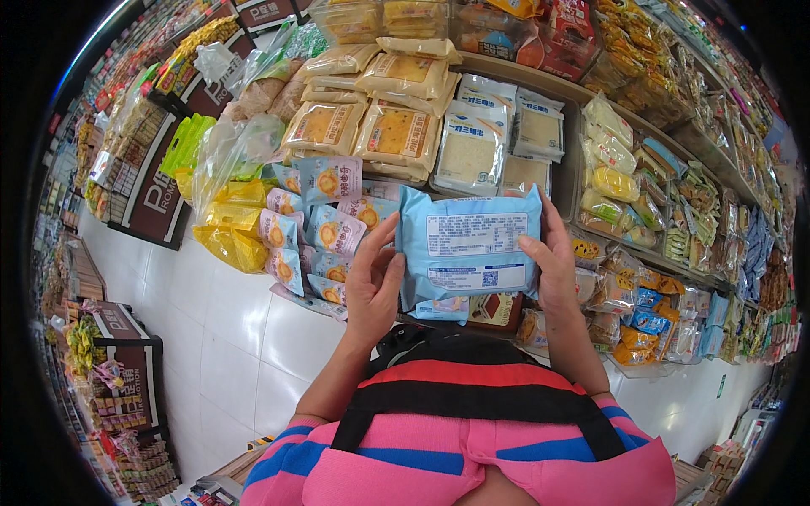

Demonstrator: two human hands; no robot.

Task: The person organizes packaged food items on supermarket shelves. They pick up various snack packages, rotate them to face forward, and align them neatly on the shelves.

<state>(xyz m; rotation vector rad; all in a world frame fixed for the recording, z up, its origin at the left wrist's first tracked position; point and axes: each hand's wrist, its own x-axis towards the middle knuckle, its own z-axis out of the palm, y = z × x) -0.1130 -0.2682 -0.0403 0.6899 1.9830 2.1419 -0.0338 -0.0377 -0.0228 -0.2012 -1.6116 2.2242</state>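
Between my two hands is a light blue plastic food packet [471, 243], its back with printed text and a square code turned up towards me. My right hand [552, 262] grips its right end, thumb lying on top and fingers behind. At the left end, my left hand [378, 278] has its fingers and thumb against the packet's edge. Just beyond and to the left lie small pink and blue snack pouches [335, 231]. White sandwich-bread packets [471, 142] are behind the held packet, which hides part of the display below it.
Cream bread packets [397, 136] are stacked beyond my hands. Clear and yellow plastic bags [231, 209] sit at the left. Trays of wrapped breads [610, 183] run along the right. Promotion stands [149, 183] are on the tiled floor [215, 354] to the left.
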